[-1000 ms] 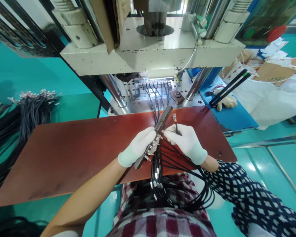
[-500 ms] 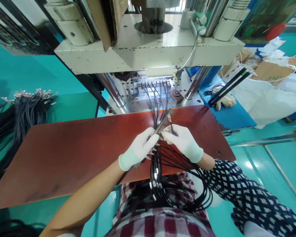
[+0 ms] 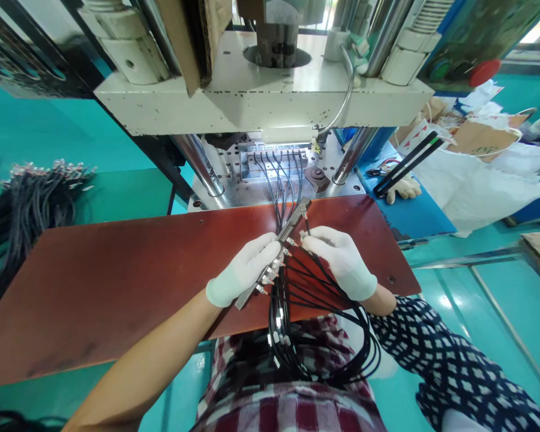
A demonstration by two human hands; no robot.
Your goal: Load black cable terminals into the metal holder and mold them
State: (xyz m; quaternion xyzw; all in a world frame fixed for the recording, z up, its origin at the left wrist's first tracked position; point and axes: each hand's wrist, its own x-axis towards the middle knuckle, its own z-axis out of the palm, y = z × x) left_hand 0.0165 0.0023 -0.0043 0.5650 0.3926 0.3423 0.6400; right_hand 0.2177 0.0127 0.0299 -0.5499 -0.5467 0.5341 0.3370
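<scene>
My left hand (image 3: 247, 270), in a white glove, is closed around a narrow metal bar (image 3: 292, 225) held aslant above the brown board. Several small metal connectors (image 3: 268, 276) sit along the bar's right side, with black cables (image 3: 312, 277) running from them. Just right of the bar, my gloved right hand (image 3: 339, 259) pinches a black cable by its metal connector end (image 3: 303, 235); the fingers partly hide it. Below both hands, a looped bundle of black cables (image 3: 279, 342) hangs over the lap.
A press (image 3: 261, 111) stands ahead, with cables leading from its metal mould (image 3: 252, 169). The brown board (image 3: 130, 282) spans the front. At left lies a cable pile (image 3: 49, 192). A glove (image 3: 404, 191) rests on the blue shelf (image 3: 425, 213) at right, near white sacks (image 3: 477, 180).
My right hand has drawn slightly away from the bar, still pinching the connector end. The bar has turned a little, and its row of connectors shows more clearly. The whole view has shifted slightly.
</scene>
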